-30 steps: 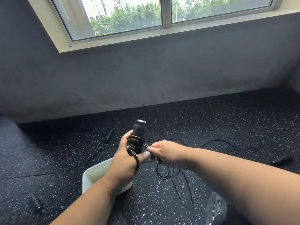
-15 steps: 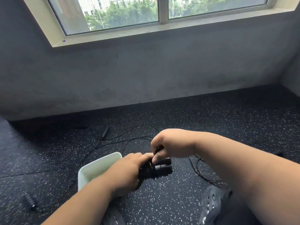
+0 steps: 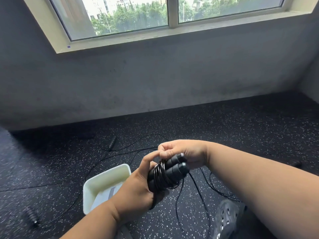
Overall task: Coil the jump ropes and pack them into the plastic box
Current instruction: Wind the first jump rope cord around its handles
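Jump rope: we hold its two black handles (image 3: pixel 174 167) side by side above the floor, just right of the box, with cord (image 3: pixel 161 174) wound round their middle.
Left hand (image 3: pixel 138 188): our fingers curl round the handles' lower ends.
Right hand (image 3: pixel 179 151): it pinches the cord at the top of the bundle.
Plastic box (image 3: pixel 93 187): white, on the floor, partly behind our left wrist.
Other ropes: loose cords trail across the speckled floor (image 3: pixel 241 144); one handle (image 3: pixel 112 143) lies far, another (image 3: pixel 32 216) lower left.
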Motion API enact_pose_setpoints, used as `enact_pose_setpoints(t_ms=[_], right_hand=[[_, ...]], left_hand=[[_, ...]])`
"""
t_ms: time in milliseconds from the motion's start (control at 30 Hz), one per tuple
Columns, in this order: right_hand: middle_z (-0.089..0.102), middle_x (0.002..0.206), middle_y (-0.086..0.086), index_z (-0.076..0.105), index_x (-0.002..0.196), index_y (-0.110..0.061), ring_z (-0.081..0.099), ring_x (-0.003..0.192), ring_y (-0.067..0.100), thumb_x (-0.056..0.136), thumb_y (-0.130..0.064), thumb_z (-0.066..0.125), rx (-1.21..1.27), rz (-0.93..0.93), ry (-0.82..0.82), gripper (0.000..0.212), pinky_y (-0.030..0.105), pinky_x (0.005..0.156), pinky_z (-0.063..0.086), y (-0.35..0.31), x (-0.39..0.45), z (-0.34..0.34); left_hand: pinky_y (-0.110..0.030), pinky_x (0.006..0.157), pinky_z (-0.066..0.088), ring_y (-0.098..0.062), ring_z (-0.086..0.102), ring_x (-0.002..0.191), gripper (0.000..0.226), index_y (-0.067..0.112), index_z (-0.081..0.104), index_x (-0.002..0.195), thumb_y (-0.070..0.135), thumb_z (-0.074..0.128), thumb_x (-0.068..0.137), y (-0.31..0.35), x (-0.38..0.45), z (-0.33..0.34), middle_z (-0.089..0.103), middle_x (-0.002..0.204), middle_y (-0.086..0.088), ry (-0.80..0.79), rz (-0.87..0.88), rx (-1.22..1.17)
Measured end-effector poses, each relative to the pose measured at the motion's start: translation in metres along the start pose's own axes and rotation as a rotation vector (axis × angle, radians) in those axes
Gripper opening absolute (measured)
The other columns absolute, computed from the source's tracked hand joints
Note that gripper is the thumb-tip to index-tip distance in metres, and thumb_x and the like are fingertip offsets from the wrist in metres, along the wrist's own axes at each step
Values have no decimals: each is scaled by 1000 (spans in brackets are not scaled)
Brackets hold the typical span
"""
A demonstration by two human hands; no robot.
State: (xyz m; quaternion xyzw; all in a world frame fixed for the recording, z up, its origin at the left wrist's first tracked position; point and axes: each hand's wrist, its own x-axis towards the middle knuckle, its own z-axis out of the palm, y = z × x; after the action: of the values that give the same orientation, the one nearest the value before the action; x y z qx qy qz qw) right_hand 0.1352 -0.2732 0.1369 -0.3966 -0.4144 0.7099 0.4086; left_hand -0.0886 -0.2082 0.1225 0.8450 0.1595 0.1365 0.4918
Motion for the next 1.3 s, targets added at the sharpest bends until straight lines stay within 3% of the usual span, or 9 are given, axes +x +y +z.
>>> enact_pose_setpoints(t_ms=[167, 300, 467, 600, 733, 867, 967, 1200, 1300], right_hand=[[62, 91, 7, 70, 99, -17, 57, 82, 17, 96, -42, 63, -6, -48, 104, 26, 36, 78, 47, -1, 6, 11], [41, 68, 3, 54, 81, -21, 32, 59, 13, 104, -49, 53, -231, -9, 329, 37, 31, 53, 25, 16, 13, 7], [53, 69, -7, 59, 88, -27, 46, 59, 10, 108, -44, 46, -828, 93, 446, 29, 29, 56, 35, 19, 14, 30], [67, 96, 9, 54, 96, -20, 57, 85, 31, 107, -39, 45, -1509, 99, 309, 24, 35, 68, 37, 18, 9, 61], [64, 84, 4, 64, 99, -16, 55, 73, 29, 103, -30, 54, -1768, 9, 129, 17, 34, 61, 35, 11, 4, 72], [70, 85, 0, 69, 95, -21, 58, 73, 26, 96, -37, 62, -1716, -116, 177, 17, 33, 60, 42, -6, 4, 59], [70, 83, -9, 72, 93, -25, 60, 75, 11, 93, -43, 69, -1443, -77, 266, 18, 28, 65, 46, -18, -6, 33], [61, 71, -9, 66, 79, -19, 50, 64, 7, 94, -39, 74, -873, 45, 322, 25, 27, 62, 42, -8, -11, -3], [61, 76, -2, 66, 86, -15, 50, 68, 13, 96, -33, 72, -644, 36, 302, 22, 30, 62, 41, -3, -10, -5]], left_hand=[[-9, 94, 45, 6, 62, 110, 109, 34, 16, 163, -12, 77, 86, 7, 0, 11, 64, 136, 29, 31, -67, -164], [-17, 92, 51, 0, 66, 105, 104, 41, 29, 157, -18, 74, 84, -2, 11, 6, 71, 126, 23, 270, -123, -304], [-23, 90, 52, -8, 65, 93, 88, 56, 47, 134, -8, 80, 84, -26, 22, -22, 71, 113, 11, 578, -344, -192], [-39, 88, 54, -20, 67, 96, 81, 63, 32, 135, 14, 71, 83, -43, 10, -20, 69, 108, 11, 392, -543, 296], [-38, 87, 56, -24, 69, 105, 77, 55, 27, 144, 26, 63, 82, -50, 4, -11, 72, 118, 9, 139, -522, 588], [-37, 88, 55, -17, 67, 107, 42, 42, 53, 124, 29, 60, 85, -37, 4, 4, 70, 112, 13, -129, -371, 658], [-36, 89, 59, -7, 69, 103, 48, 43, 59, 126, 26, 59, 81, -24, 1, 10, 71, 113, 19, -230, -260, 449], [-23, 95, 55, -4, 70, 113, 70, 35, 56, 141, -7, 71, 88, 13, 1, 10, 71, 128, 21, -194, -97, 54], [-21, 91, 54, 0, 69, 107, 72, 39, 48, 139, 4, 81, 85, 9, 0, 10, 69, 121, 26, -111, -75, 70]])
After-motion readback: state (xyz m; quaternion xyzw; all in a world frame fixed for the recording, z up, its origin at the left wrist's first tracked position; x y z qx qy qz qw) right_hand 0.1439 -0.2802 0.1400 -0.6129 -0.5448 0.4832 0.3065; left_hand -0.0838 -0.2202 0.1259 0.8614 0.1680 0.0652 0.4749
